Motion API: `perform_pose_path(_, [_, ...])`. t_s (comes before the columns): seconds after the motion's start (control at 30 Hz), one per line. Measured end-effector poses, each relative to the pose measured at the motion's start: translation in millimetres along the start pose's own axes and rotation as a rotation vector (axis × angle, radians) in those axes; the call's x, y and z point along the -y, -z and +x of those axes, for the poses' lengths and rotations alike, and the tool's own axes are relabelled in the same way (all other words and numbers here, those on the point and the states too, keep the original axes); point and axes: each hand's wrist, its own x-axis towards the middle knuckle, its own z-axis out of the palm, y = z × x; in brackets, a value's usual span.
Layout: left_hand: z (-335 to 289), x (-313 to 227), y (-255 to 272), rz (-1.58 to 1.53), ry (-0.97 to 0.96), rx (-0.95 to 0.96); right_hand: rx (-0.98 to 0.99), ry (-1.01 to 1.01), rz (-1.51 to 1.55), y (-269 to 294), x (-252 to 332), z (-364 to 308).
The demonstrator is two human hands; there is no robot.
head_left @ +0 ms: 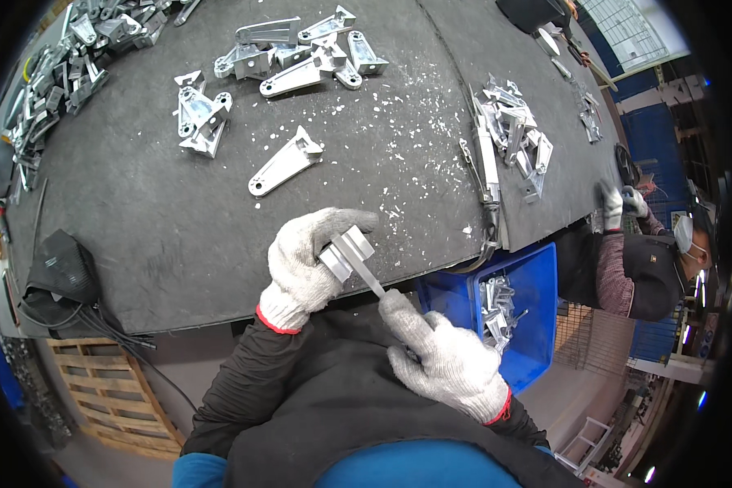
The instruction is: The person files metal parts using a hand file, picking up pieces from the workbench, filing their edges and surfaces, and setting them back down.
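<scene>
Right gloved hand (449, 362): closed on flat metal strip (372, 281). Left gloved hand (302, 259): curled round silver metal part (335, 263), over near edge of bench (163, 268). Advisable: part braced firmly, strokes light, left fingers clear of strip. Beyond: lone bracket (285, 166) on bench.

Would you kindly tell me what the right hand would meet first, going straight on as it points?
The right hand would likely meet the silver metal bracket in the left hand first; whether they touch is unclear.
</scene>
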Motion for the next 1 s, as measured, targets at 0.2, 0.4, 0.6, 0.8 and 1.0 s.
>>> perform_pose_path(0.2, [0.4, -7.6, 3.1, -0.007, 0.185, 0.064, 0.001, -0.022, 0.042, 0.6, 0.9, 2.4])
perform_pose_path(0.4, [-1.7, -7.3, 1.4, -0.147, 0.260, 0.000, 0.035, -0.017, 0.035, 2.2, 2.9, 3.8])
perform_pose_path(0.6, [-4.7, -3.9, -1.7, -0.180, 0.115, -0.037, 0.077, -0.027, 0.028, 2.2, 0.5, 2.6])
perform_pose_path(0.8, [-2.6, -4.9, -1.6, 0.037, 0.086, -0.043, 0.154, -0.092, 0.023, 9.7, 8.9, 3.4])
perform_pose_path(1.0, [-1.2, -4.4, -2.0, 0.146, 0.034, -0.006, -0.032, 0.013, 0.072, -4.0, -3.5, 0.6])
